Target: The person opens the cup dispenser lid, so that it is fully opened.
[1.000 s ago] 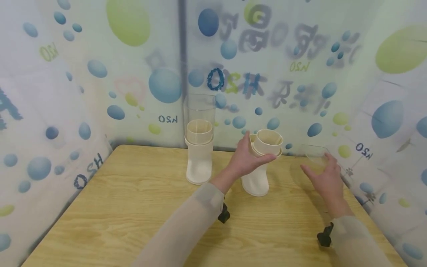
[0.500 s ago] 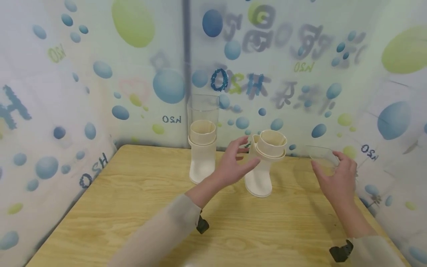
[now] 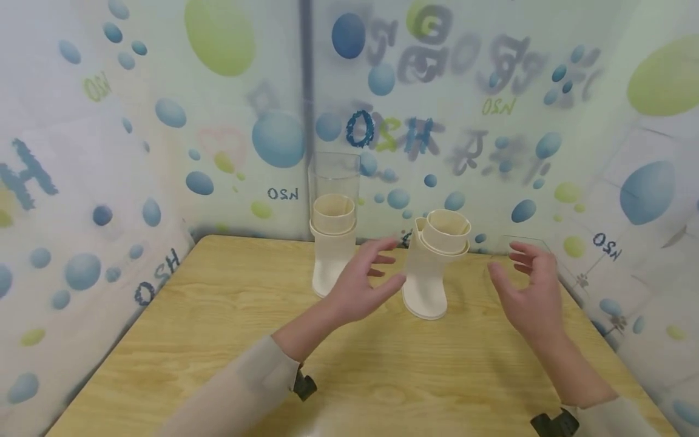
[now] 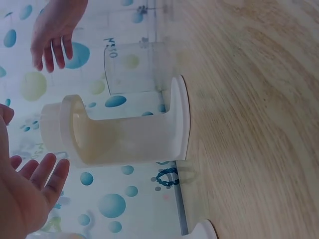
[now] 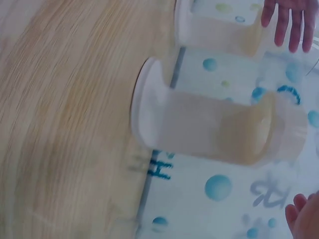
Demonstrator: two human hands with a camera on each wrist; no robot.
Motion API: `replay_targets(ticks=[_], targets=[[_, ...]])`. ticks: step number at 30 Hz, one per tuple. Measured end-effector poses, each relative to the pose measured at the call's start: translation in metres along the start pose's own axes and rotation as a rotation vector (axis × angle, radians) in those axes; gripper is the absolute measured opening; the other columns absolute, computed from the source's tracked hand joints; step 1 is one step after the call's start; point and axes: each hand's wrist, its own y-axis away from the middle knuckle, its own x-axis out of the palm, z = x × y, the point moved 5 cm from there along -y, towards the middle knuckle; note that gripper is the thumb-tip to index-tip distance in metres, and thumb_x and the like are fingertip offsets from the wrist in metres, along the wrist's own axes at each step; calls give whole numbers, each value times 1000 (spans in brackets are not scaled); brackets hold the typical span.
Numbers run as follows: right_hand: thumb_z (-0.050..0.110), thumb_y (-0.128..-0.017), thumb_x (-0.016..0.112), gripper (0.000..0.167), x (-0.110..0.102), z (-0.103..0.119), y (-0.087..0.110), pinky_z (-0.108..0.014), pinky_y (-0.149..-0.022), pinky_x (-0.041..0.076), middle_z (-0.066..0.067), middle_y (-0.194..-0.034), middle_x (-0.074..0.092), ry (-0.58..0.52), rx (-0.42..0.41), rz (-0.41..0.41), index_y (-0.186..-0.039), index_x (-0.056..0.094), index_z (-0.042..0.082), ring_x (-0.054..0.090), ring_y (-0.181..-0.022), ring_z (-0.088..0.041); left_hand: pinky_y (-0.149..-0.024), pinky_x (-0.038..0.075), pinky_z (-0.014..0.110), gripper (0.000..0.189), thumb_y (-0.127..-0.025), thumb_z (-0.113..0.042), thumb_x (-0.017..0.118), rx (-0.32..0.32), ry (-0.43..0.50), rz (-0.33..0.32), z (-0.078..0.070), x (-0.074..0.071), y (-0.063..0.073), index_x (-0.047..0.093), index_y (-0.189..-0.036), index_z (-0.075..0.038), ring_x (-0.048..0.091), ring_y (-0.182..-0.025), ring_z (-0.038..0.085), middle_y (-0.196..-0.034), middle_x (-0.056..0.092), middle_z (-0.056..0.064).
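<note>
My left hand [image 3: 363,285] is spread with relaxed fingers just left of a cream-coloured plastic stand [image 3: 426,279], apart from it. The stand has a foot at the bottom and a round ring-shaped top [image 3: 448,230]; nothing sits on that ring. On the right, my right hand [image 3: 532,300] hovers with loosely bent fingers beside a clear cylinder [image 4: 132,69] that stands on the table. In the left wrist view a gap shows between this hand and the cylinder. Most of the cylinder is hard to make out in the head view.
A second cream stand [image 3: 333,255] is at the left, with a clear cylinder [image 3: 335,170] upright around its ring. The wooden table [image 3: 180,340] ends at a patterned curtain [image 3: 262,79] behind and at both sides.
My left hand has let go of the right-hand stand's top and drawn back to the left. The right hand has come away from the clear cylinder's rim, which stays on the table.
</note>
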Motion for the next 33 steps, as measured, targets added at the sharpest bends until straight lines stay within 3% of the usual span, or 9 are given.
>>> replay_targets(ticks=[6,12,17,20,24,29,33], targets=[[-2,-96,75,52,15,37,7,-7,-101,43,2,-135,59,-90,-172,47,-143,55,-9,58,-116,5,-102,62,47,60,-104,-17,74,19,-6,-25,-5,-15,19,50,-158,-10,67,-136,32,-160,53,12],[-3,-93,76,49,36,66,13,-11,-101,45,-23,-128,65,-121,-314,127,-139,59,-8,62,-114,-7,-98,64,45,58,-103,-14,75,53,-1,-68,-7,-32,29,52,-156,-10,69,-133,35,-157,56,12],[5,-97,75,45,55,89,10,-18,-101,46,-19,-133,66,-116,-312,208,-140,60,-1,65,-116,-24,-96,65,41,57,-103,-11,74,85,-5,-132,-8,-53,33,53,-156,-9,72,-129,32,-155,59,14],[8,-99,75,46,65,101,1,-29,-102,50,-17,-136,66,-105,-330,239,-141,61,-1,67,-118,-31,-96,64,41,58,-103,-9,74,74,-3,-164,-7,-66,34,52,-156,-8,72,-128,34,-154,59,15],[13,-101,75,46,79,115,-14,-47,-103,54,-16,-139,66,-92,-341,278,-142,60,0,68,-121,-33,-95,63,38,59,-102,-7,74,45,-15,-195,-2,-83,33,50,-156,-4,70,-129,41,-155,57,21],[19,-103,75,47,96,129,-36,-53,-106,54,-15,-143,63,-112,-326,340,-144,59,2,67,-125,-33,-95,61,36,61,-102,-8,74,6,-56,-246,5,-108,28,48,-157,-1,69,-129,40,-155,56,23],[22,-104,74,50,112,140,-51,-55,-109,53,-15,-148,59,-139,-308,400,-147,58,4,63,-127,-34,-100,60,46,64,-103,-13,75,-51,-77,-282,20,-130,21,47,-159,-3,69,-129,38,-155,56,21]])
